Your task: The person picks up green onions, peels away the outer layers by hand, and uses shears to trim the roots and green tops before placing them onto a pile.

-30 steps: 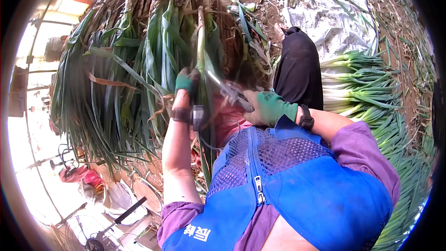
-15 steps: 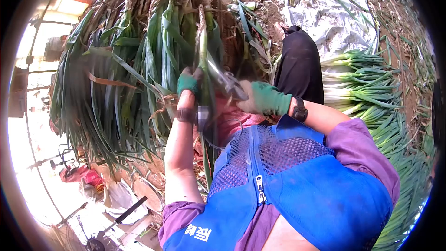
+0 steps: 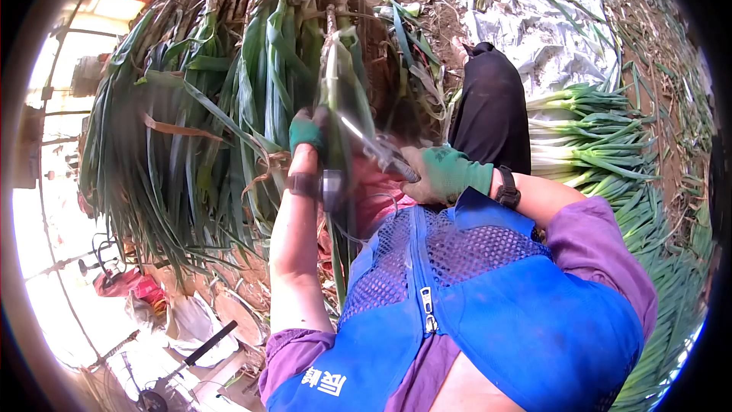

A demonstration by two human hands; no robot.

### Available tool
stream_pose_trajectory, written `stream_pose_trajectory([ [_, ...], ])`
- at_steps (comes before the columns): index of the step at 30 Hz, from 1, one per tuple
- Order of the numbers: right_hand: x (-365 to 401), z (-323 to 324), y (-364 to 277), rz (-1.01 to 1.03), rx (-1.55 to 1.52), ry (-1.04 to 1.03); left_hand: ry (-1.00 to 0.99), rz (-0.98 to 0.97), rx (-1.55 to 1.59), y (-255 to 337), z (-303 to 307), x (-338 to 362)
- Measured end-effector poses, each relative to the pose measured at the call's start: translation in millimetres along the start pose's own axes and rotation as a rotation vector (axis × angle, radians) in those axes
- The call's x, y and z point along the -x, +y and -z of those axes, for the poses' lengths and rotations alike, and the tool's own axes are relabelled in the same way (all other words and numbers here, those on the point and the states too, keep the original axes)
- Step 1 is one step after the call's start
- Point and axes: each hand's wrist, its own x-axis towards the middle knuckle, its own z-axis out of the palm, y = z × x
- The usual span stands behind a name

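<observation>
My left hand [image 3: 309, 131], in a green and dark work glove, is closed around a large green onion [image 3: 332, 76], whose root end points up and away from me. Loose outer layers spread from its pale shaft. My right hand [image 3: 442, 173], in a green-and-grey glove, grips a silvery metal tool that looks like an air blow gun [image 3: 390, 159]. Its thin nozzle reaches toward the onion's stalk, just right of my left hand. Motion blur hides whether the two touch. A big pile of untrimmed green onions [image 3: 175, 122] lies left of my left hand.
Cleaned green onions with white shafts [image 3: 579, 141] lie in a long row at right. A white sheet [image 3: 537, 23] covers ground at top right. My dark-trousered leg [image 3: 492, 111] is between. A stool-like round board [image 3: 240, 319] and bags [image 3: 194, 328] are at lower left.
My right hand and the blow gun have shifted slightly right and down. The onion's outer layers have opened out around its shaft. My left hand keeps its hold.
</observation>
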Motion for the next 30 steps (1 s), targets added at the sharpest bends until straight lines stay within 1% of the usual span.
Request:
stream_pose_trajectory([
  [3,-4,-2,1,0.041,0.012,0.095,0.007,-0.012,-0.015,-3,-2,-4],
  [5,-22,-5,9,0.020,-0.019,0.125,-0.018,-0.004,-0.040,-2,-2,-4],
  [8,-53,10,7,-0.051,-0.100,0.156,-0.112,0.018,-0.127,-3,-4,-9],
  [9,-65,17,4,-0.081,-0.134,0.164,-0.092,0.010,-0.142,-3,-6,-8],
  [11,-98,24,6,-0.120,-0.063,0.281,-0.050,-0.005,-0.175,-5,-10,-7],
  [13,-128,37,13,-0.184,-0.129,0.264,-0.020,0.000,-0.240,-9,-12,-11],
  [14,-138,43,15,-0.182,-0.102,0.264,-0.003,0.003,-0.274,-8,-12,-9],
  [15,-143,40,20,-0.161,-0.097,0.278,0.013,0.006,-0.307,8,-10,1],
  [16,-149,37,25,-0.141,-0.091,0.293,0.075,0.025,-0.468,24,-10,14],
  [17,-152,37,29,-0.121,-0.084,0.309,0.285,-0.189,-0.615,24,-19,27],
  [19,-150,40,28,-0.098,-0.098,0.311,0.406,-0.635,-0.669,37,-15,34],
  [21,-152,40,24,-0.110,-0.069,0.335,0.160,-0.429,-0.756,40,-30,33],
  [22,-151,40,23,-0.120,-0.106,0.325,0.123,-0.368,-0.817,40,-36,32],
  [25,-147,41,23,-0.152,-0.217,0.304,0.054,-0.117,-0.834,48,-35,20],
  [26,-133,43,21,-0.099,-0.129,0.234,0.025,-0.117,-0.831,51,-28,21],
  [29,-98,32,21,-0.094,-0.136,0.134,-0.135,-0.062,-0.652,43,-10,9],
  [30,-90,29,28,-0.113,-0.156,0.117,-0.186,-0.029,-0.451,32,-5,2],
])
